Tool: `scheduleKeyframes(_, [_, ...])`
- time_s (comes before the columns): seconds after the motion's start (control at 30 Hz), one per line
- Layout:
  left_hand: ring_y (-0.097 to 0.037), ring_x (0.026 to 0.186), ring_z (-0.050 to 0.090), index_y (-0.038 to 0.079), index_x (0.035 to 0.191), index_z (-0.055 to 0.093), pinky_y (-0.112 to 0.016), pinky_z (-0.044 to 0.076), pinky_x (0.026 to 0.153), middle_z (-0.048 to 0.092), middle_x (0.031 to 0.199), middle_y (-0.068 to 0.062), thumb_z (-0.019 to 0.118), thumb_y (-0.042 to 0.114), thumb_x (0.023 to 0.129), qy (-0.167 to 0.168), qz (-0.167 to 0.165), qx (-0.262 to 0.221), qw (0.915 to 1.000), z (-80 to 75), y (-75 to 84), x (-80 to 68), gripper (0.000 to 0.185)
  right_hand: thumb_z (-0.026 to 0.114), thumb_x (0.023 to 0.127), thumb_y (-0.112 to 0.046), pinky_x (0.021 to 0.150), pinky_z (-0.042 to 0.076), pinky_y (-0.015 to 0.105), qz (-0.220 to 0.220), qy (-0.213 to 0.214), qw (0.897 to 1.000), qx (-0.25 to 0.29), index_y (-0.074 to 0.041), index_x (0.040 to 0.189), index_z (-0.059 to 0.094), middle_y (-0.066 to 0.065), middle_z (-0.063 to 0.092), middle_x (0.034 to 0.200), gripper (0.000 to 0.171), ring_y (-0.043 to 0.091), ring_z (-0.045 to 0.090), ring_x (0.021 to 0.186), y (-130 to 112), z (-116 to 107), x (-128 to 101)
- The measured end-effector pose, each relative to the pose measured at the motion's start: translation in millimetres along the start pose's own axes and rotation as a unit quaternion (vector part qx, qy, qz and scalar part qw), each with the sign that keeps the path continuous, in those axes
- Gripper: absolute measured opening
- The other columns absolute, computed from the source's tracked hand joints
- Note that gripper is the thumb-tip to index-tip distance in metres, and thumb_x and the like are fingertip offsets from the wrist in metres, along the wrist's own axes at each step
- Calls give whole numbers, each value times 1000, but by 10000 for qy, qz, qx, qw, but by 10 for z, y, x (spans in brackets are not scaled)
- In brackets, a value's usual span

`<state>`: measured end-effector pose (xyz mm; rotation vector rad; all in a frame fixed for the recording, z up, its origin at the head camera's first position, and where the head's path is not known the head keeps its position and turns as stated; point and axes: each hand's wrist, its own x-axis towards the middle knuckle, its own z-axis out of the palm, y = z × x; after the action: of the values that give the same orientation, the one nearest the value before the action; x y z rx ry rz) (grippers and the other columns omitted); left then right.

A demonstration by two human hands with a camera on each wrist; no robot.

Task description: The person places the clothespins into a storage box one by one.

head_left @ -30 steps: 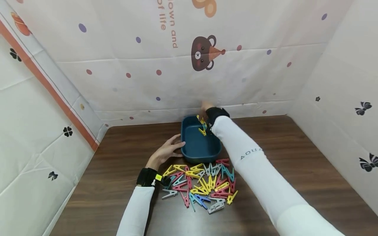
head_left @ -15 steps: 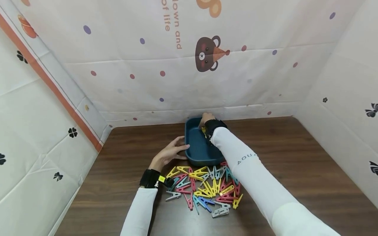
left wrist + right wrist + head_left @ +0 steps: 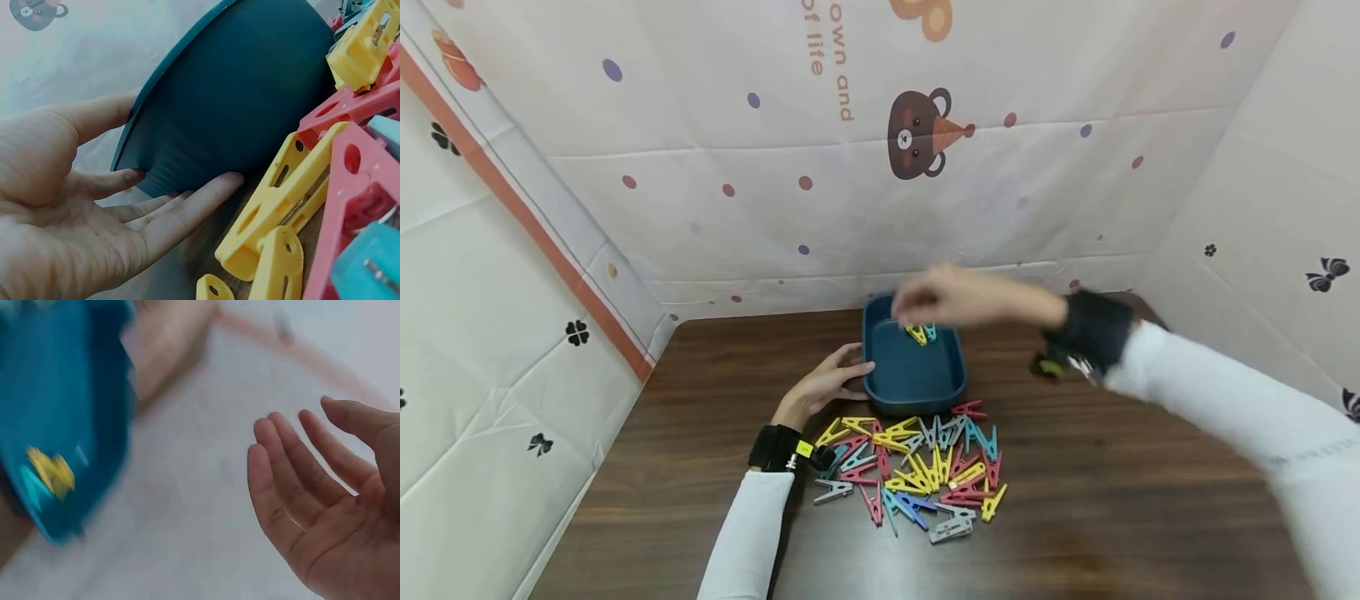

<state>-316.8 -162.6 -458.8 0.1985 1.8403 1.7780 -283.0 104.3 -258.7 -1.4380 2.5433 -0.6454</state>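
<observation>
A dark blue tray [image 3: 913,392] stands on the brown table near the back wall, with yellow and teal clothespins [image 3: 920,334] lying inside it. My left hand [image 3: 827,383] rests against the tray's left side with straight fingers [image 3: 187,209] touching its wall [image 3: 237,106]. My right hand [image 3: 951,296] hovers blurred above the tray's far edge; in the right wrist view its fingers [image 3: 300,469] are spread and hold nothing. A heap of coloured clothespins [image 3: 917,467] lies in front of the tray.
Printed cloth walls [image 3: 850,167] close in the table at the back and on both sides. Bare brown tabletop [image 3: 1112,483] stretches right of the heap and left of my left arm [image 3: 748,533].
My right hand has let the clothespins go into the tray, lifted out of it and swung to the right. The left hand has stayed on the tray's side.
</observation>
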Motion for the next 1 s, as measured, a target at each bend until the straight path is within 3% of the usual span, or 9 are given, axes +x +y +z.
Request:
scheduleKeyframes(0.07, [-37, 146, 43, 17, 161, 25, -53, 58, 101, 31, 162, -14, 62, 23, 104, 110, -37, -17, 9999, -8, 12, -7, 68, 67, 100, -18, 79, 58, 21, -432, -344, 9983, -184, -13, 112, 73, -1, 73, 104, 15, 10, 68, 92, -196, 398, -305])
scheduleKeyframes(0.2, [-37, 145, 45, 17, 160, 27, -53, 58, 101, 32, 162, -15, 62, 23, 104, 204, -15, -37, 9998, 15, 0, -16, 67, 74, 95, -24, 81, 56, 14, -842, -900, 9891, -802, -22, 116, 71, -8, 68, 112, 21, 1, 63, 100, -385, 1292, -925])
scheduleKeyframes(0.3, [-38, 145, 44, 16, 160, 27, -52, 58, 101, 30, 163, -16, 62, 24, 104, 125, -23, -54, 9999, 44, -28, -27, 67, 76, 93, -24, 82, 55, 15, -1248, -612, 9794, -1463, -24, 123, 68, -10, 65, 116, 31, 1, 60, 105, -388, 1791, -1259])
scheduleKeyframes(0.37, [-39, 146, 43, 16, 160, 27, -52, 59, 101, 29, 164, -17, 62, 24, 104, 83, -47, -44, 9999, 54, -42, -33, 67, 75, 95, -23, 82, 55, 16, -1463, -197, 9718, -1838, -25, 123, 67, -12, 65, 114, 29, 2, 59, 105, -361, 1974, -1377])
scheduleKeyframes(0.5, [-38, 146, 43, 16, 160, 29, -52, 58, 101, 29, 164, -16, 63, 25, 104, 161, -27, -21, 9999, 28, -25, -36, 66, 70, 99, -22, 79, 55, 15, -1514, 321, 9631, -2204, -26, 115, 69, -14, 68, 105, 17, 1, 60, 99, -308, 2065, -1392])
scheduleKeyframes(0.73, [-38, 147, 42, 15, 158, 31, -53, 57, 102, 31, 163, -16, 62, 25, 104, 224, 11, -35, 9997, 39, -2, -16, 63, 77, 92, -22, 72, 54, 16, -1408, 477, 9532, -2634, -24, 107, 70, -13, 71, 99, 16, 2, 62, 92, -266, 2000, -1316])
scheduleKeyframes(0.87, [-38, 147, 41, 15, 159, 30, -53, 58, 102, 29, 164, -16, 62, 25, 104, 197, -13, -29, 9998, 35, -5, -26, 64, 81, 88, -17, 69, 52, 12, -1405, 765, 9584, -2363, -22, 101, 73, -14, 69, 92, 16, -1, 61, 86, -237, 1987, -1300])
scheduleKeyframes(1.0, [-38, 148, 41, 15, 159, 29, -52, 58, 102, 30, 163, -16, 62, 25, 104, 144, -27, -7, 9999, 39, -9, -22, 65, 82, 87, -14, 73, 53, 7, -1267, 904, 9745, -1619, -20, 101, 75, -11, 70, 93, 17, -1, 64, 88, -220, 1909, -1276])
